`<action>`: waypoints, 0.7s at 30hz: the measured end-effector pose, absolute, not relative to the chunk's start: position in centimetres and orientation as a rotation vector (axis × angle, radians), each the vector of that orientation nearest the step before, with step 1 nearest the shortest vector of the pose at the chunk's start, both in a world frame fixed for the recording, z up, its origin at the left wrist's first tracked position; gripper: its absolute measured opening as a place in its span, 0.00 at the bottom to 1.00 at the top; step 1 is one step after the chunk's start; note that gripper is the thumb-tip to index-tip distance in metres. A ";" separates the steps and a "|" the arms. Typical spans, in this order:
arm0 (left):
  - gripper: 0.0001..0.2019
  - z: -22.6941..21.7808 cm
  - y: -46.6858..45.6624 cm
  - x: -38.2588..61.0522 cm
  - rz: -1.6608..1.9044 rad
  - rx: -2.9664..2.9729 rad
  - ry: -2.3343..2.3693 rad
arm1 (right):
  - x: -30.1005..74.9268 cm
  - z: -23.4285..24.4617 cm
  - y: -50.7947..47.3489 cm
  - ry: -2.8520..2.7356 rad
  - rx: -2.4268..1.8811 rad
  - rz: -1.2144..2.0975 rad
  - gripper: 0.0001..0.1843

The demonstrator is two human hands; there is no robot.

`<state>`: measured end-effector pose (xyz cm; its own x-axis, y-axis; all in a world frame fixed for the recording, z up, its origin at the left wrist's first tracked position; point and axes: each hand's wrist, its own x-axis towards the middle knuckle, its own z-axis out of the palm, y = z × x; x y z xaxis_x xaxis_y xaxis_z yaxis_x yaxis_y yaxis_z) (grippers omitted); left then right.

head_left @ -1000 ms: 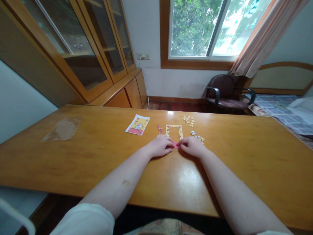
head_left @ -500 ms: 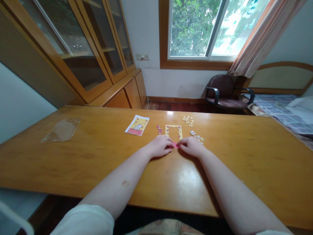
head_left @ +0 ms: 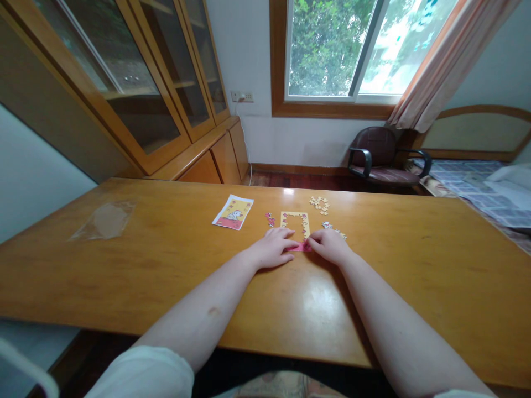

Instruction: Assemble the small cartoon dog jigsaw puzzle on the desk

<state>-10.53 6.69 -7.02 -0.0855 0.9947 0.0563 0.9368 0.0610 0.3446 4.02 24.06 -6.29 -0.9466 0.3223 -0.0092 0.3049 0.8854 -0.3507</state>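
A jigsaw puzzle border point(head_left: 294, 214) lies flat on the table, yellow along its top and sides and pink along its near edge. My left hand point(head_left: 274, 249) rests palm down at its lower left corner, fingers spread and touching the pink edge. At the lower right corner, my right hand point(head_left: 331, 246) has thumb and fingertips pinched together against the border; whatever is between them is too small to make out. Pink puzzle pieces point(head_left: 270, 220) sit left of the border. Yellow pieces point(head_left: 319, 205) lie beyond it to the right, and pale pieces point(head_left: 335, 230) are partly behind my right hand.
A picture card point(head_left: 233, 212) with a cartoon figure lies left of the puzzle. Farther left is a clear plastic bag point(head_left: 105, 219). Past the wooden table point(head_left: 174, 265) stand a glass-door cabinet point(head_left: 166, 77), an armchair point(head_left: 379, 155) and a bed point(head_left: 477, 182).
My right hand has shifted slightly right along the pink edge to the corner. My left hand's fingers have spread and reach a little farther right over the edge.
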 end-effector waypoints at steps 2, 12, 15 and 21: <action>0.20 -7.0 6.7 -10.5 0.406 1.979 2.135 | 4.0 -6.2 24.0 -3.008 -0.481 0.560 0.19; 0.14 -6.0 6.6 -11.5 0.355 1.847 2.539 | 3.7 -6.7 24.1 -2.874 -0.711 0.614 0.18; 0.11 -6.0 6.6 -11.8 0.313 1.844 2.526 | 3.7 -6.7 24.1 -2.924 -0.710 0.586 0.20; 0.08 -6.3 6.8 -11.8 0.338 1.840 2.496 | 3.7 -6.4 24.0 -2.962 -0.711 0.575 0.18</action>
